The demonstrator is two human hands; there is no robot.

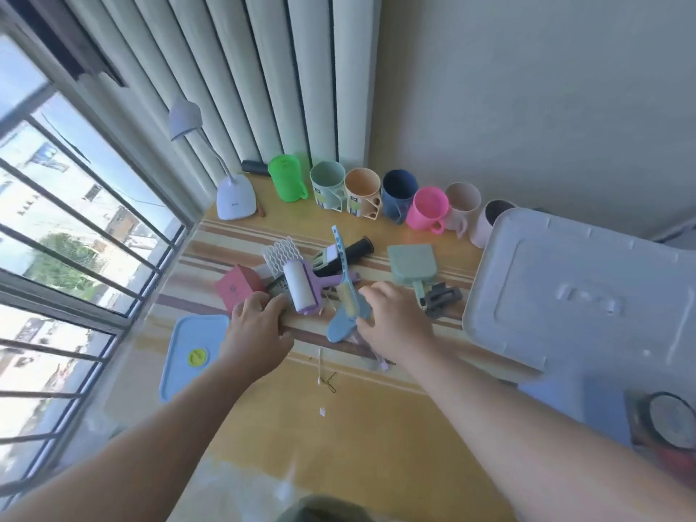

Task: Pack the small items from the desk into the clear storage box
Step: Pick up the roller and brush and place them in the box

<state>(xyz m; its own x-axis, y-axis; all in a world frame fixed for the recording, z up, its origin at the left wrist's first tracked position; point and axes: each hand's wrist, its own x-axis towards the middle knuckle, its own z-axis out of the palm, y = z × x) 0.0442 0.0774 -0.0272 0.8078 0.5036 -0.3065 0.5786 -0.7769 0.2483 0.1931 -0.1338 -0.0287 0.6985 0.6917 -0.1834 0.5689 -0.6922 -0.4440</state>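
Observation:
Small items lie heaped mid-desk: a purple lint roller [300, 290] with a white roll, a blue brush [343, 322] with pale bristles, a pink box [238, 285], a white lattice piece [284, 253], a black cylinder [356, 251], a blue perforated strip [340, 247], a green flat paddle [412, 263] and a dark clip [442, 300]. My left hand [260, 324] rests beside the roller, fingertips touching the pile's left edge. My right hand [393, 318] curls its fingers and thumb round the blue brush. The storage box, its pale lid [580, 295] on, stands at the right.
A row of coloured mugs [363, 192] lines the back wall, with a white desk lamp [235, 199] at the left. A blue lid [188, 356] with a yellow spot lies near the window edge. A cotton swab and scraps [320, 373] lie on the near desk.

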